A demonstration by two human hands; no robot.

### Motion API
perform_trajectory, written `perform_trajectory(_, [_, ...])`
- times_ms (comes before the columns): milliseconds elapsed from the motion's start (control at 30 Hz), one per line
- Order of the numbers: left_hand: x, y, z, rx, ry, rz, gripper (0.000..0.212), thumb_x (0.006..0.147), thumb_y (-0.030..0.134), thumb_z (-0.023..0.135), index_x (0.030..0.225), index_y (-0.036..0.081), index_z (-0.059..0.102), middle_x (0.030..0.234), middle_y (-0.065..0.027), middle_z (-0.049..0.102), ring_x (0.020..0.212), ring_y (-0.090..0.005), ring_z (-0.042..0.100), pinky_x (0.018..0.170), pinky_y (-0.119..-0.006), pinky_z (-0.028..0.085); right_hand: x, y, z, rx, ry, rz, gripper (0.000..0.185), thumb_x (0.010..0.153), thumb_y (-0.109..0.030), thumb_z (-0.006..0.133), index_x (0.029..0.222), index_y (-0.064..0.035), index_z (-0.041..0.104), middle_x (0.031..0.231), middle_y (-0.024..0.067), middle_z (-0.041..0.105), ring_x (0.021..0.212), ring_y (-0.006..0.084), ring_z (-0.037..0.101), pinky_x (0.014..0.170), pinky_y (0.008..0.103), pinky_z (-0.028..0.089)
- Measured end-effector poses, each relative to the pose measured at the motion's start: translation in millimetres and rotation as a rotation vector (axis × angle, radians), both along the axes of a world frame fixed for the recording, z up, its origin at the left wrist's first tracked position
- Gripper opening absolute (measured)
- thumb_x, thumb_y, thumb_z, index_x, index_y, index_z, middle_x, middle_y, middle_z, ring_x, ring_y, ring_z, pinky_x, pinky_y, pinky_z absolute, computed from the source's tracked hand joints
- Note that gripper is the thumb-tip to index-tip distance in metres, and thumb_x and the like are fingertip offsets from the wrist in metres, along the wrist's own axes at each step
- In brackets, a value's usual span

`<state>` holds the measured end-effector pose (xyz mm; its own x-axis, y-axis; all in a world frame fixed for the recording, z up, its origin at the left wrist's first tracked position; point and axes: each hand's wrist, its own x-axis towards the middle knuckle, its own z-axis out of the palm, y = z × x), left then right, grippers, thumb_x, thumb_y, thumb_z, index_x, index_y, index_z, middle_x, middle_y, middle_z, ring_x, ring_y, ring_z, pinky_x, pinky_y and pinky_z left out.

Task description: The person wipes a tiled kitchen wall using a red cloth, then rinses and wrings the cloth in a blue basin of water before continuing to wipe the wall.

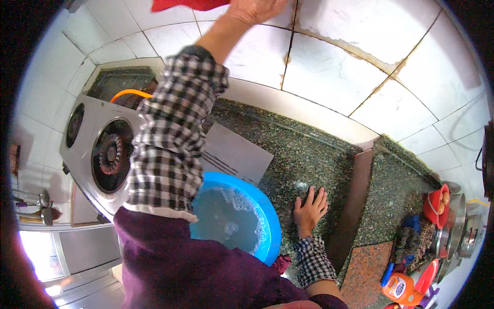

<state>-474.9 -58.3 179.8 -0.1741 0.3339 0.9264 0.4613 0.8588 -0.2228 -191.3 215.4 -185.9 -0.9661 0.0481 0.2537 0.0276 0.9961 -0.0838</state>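
My left hand (259,11) is raised high against the white wall tiles (328,69), its fingers cut off by the upper frame edge. Beside it, a red cloth (187,3) spreads along the wall and meets the hand. Down on the speckled granite countertop (270,131), my right hand (310,211) rests palm down with its fingers apart, holding nothing. A blue plastic basin (273,216) of cloudy, sudsy water stands to its left, partly hidden by my body. Behind the basin lies a flat grey panel (239,154).
At left is a gas stove (83,154) with an orange hose (131,92). A brown strip (353,204) divides the counter. Further right are a red container (433,208) with eggs, metal pots (457,224), and an orange detergent bottle (397,289). A dark red cloth (282,264) touches the basin.
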Motion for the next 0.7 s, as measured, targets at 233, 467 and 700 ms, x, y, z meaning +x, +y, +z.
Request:
perform_trajectory(233, [22,12,-272,0.087,-0.752,0.047,0.017,0.073,0.021,0.059,0.09,0.018,0.06,0.071,-0.0072,0.049,0.064,-0.0265,0.054,0.045,-0.038,0.046,-5,5,12,0.01,0.16,0.297,0.052,0.083,-0.032,0.053,0.125,-0.0042,0.041,0.129,0.0193,0.04,0.117,0.037,0.04,0.095,0.0521,0.032])
perform_trajectory(467, [40,-7,-219,0.35,-1.228,-0.06,0.022,0.073,0.02,0.058,0.094,0.013,0.058,0.075,-0.0114,0.052,0.07,-0.0306,0.053,0.055,-0.041,0.045,-4,-6,45,-0.036,0.186,0.318,0.049,0.084,-0.03,0.051,0.122,-0.0002,0.043,0.123,0.021,0.044,0.112,0.0379,0.044,0.092,0.0502,0.037])
perform_trajectory(700, [2,-63,-9,0.411,-0.54,-0.152,0.028,0.073,0.018,0.057,0.098,0.009,0.056,0.08,-0.0156,0.055,0.075,-0.0346,0.053,0.065,-0.044,0.043,-4,9,10,0.036,0.293,0.355,0.051,0.088,-0.035,0.046,0.127,-0.003,0.039,0.128,0.0196,0.042,0.116,0.036,0.042,0.097,0.0476,0.034])
